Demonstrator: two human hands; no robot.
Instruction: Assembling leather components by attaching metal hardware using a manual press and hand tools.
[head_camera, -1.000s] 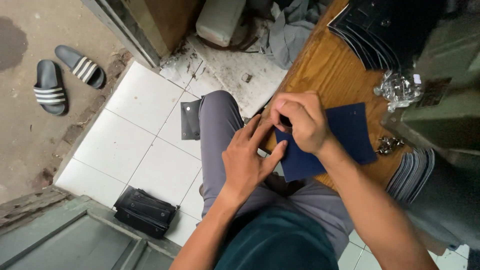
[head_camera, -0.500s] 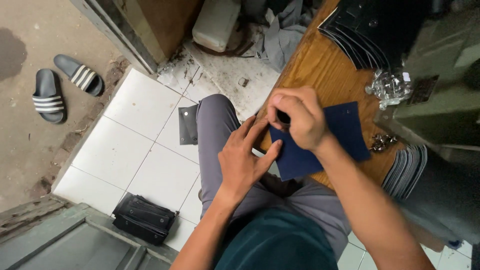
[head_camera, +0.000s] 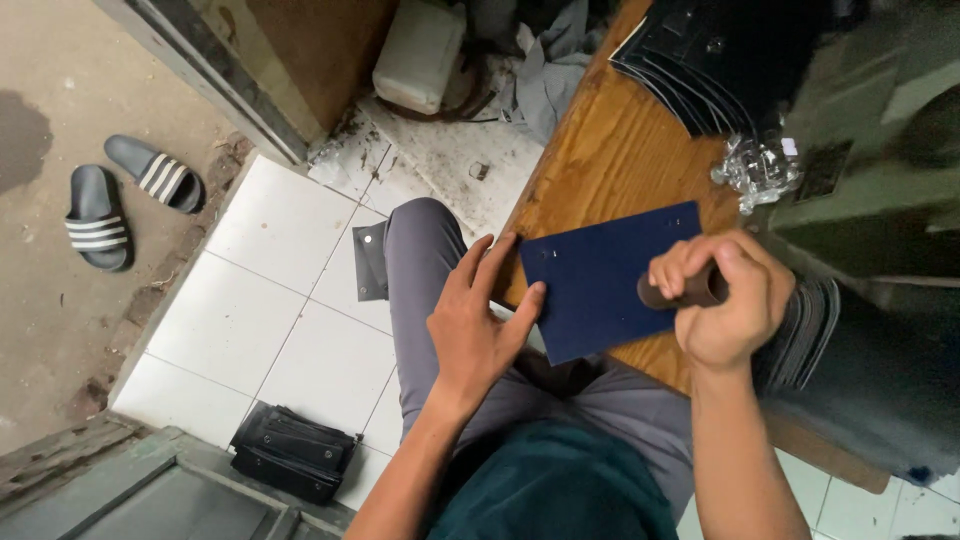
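Right hand (head_camera: 725, 300) fingers curled tight around a short dark tool (head_camera: 683, 291), pressing on a navy blue sheet (head_camera: 600, 275) lying flat at the wooden desk (head_camera: 620, 150) edge, left hand (head_camera: 480, 325) fingers spread, steadying the sheet's near edge, sandals (head_camera: 120, 195) on the floor beyond.

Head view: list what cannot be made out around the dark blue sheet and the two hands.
- Brown tool: the right hand wraps it, so its working end and full shape are hidden.
- Dark blue sheet: its near left edge lies under the left hand fingers.
- Stack of dark pieces: cut off by the top edge.
- Clear crumpled plastic: too small to tell any contents.
- Wooden table: its right part is covered by a dark machine body.
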